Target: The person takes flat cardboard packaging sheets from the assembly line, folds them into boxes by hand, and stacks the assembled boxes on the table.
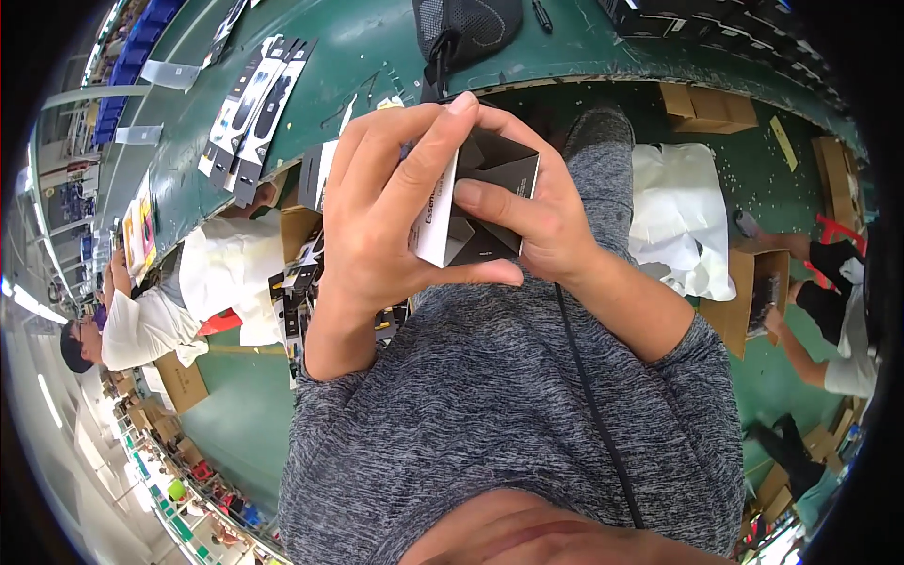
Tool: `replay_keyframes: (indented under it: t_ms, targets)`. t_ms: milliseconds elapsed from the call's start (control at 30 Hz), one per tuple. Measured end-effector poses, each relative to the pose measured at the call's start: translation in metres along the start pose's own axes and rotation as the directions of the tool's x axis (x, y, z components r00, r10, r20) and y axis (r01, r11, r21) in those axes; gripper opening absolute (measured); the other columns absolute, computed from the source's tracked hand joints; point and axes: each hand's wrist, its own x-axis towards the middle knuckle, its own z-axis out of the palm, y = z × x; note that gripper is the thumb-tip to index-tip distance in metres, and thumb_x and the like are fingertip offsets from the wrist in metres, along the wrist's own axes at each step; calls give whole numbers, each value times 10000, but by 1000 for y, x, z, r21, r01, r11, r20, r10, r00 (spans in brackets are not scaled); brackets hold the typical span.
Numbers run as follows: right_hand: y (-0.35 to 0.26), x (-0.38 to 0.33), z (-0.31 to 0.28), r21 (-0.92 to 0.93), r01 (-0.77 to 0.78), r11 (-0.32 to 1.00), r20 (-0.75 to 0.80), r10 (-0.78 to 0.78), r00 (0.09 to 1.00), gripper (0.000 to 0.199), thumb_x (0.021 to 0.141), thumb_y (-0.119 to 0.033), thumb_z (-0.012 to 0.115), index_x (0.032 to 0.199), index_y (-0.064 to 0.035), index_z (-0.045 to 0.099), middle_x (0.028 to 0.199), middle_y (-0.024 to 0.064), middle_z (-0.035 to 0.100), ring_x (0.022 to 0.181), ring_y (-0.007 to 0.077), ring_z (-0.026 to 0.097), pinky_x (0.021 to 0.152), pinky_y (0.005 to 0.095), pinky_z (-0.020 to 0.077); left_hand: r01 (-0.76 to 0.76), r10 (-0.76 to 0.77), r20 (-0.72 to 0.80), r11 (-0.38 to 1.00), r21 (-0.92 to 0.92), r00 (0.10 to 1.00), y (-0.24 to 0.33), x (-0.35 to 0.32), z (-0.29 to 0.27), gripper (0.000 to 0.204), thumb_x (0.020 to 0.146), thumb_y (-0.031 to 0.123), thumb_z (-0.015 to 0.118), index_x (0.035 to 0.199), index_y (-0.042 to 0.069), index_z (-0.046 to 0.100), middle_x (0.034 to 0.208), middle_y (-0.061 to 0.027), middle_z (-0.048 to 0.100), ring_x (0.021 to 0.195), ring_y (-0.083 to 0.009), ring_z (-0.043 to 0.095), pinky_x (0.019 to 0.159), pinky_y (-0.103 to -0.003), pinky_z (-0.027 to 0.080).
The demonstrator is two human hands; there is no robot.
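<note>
Between my two hands, in front of my chest, is a small black and white cardboard box (437, 226) with dark folded flaps on the side facing up. My left hand (377, 207) is closed round its white left side, with the thumb stretched under the lower edge and the fingers over the top. My right hand (556, 217) grips the other side, its thumb pressed onto the dark flaps. The inside of the box is hidden by the flaps and the thumb.
Ahead runs a green workbench (348, 56). On it lie flat printed cartons (252, 113), a black mesh bag (476, 33) and a small black tool (542, 16). Dark boxes (716, 24) are stacked far right. People sit at left and right, near open brown cartons (744, 292).
</note>
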Motion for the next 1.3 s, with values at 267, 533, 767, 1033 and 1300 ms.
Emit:
replay_keyframes:
  t_ms: [267, 533, 767, 1033, 1300]
  targets:
    - [-2, 7, -24, -48, 79, 996, 132, -73, 989, 738, 947, -444, 708, 1470, -9, 423, 1328, 107, 582, 1255, 170, 535, 1082, 356, 430, 19, -17, 31, 996, -90, 999, -10, 7, 1, 1281, 403, 646, 912, 1400, -59, 527, 1180, -181, 651, 1033, -318, 661, 898, -408, 544]
    - [-64, 5, -18, -844, 536, -10, 534, -82, 841, 638, 661, -293, 869, 1243, -177, 635, 1330, 147, 556, 1124, 342, 604, 894, 444, 503, 59, -61, 125, 998, 20, 990, -17, -18, 12, 1355, 403, 240, 969, 1566, 104, 289, 1405, -235, 529, 1173, -435, 589, 941, -506, 500]
    - [-181, 53, -57, -766, 403, -500, 642, -627, 442, 559, 632, -234, 890, 1140, -103, 699, 1167, 173, 643, 1102, 340, 636, 957, 456, 524, -151, 151, -392, 988, 32, 907, -32, -28, -3, 1022, 783, 457, 859, 1531, 79, 274, 1436, -192, 423, 1248, -380, 522, 1061, -554, 452]
    - [-222, 99, -120, -498, -279, -821, 502, -535, 680, 495, 740, -421, 859, 1111, -140, 693, 1203, 59, 634, 1097, 273, 594, 867, 445, 461, 54, -78, -182, 990, -133, 980, -57, -55, 14, 742, 811, 182, 821, 1441, 37, 457, 1361, -204, 548, 1255, -379, 538, 1080, -491, 422]
    - [-214, 103, -92, -468, -110, -877, 667, -432, 606, 353, 806, -300, 843, 1046, -79, 708, 1154, 86, 698, 1033, 303, 648, 845, 425, 500, 256, -269, -79, 957, -136, 960, -91, -65, 5, 538, 737, 123, 844, 1230, 27, 651, 1228, -147, 644, 1149, -353, 603, 995, -456, 484]
